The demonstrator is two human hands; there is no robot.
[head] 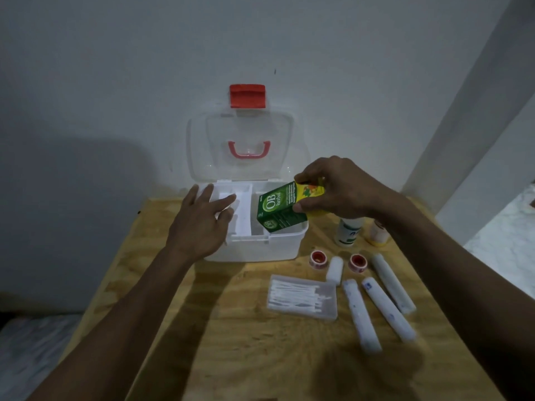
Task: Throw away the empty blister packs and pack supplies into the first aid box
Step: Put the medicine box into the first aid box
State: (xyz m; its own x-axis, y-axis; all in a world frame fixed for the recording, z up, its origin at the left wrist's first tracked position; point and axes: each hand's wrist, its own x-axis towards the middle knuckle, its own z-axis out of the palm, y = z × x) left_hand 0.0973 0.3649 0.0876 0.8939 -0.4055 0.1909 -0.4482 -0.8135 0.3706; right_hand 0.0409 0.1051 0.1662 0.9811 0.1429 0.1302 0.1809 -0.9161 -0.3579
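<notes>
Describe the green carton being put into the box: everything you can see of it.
The green cardboard medicine carton reads "OB herbal" in white, with a yellow end showing an orange-and-green picture. It looks closed and undamaged. The right hand pinches its yellow end, holding it tilted, green end lowest, over the right compartment of the open white plastic first aid box. The left hand doesn't touch it.

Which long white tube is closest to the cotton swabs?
The leftmost white tube, lying right beside the cotton swab case. The other two tubes lie farther right.
</notes>
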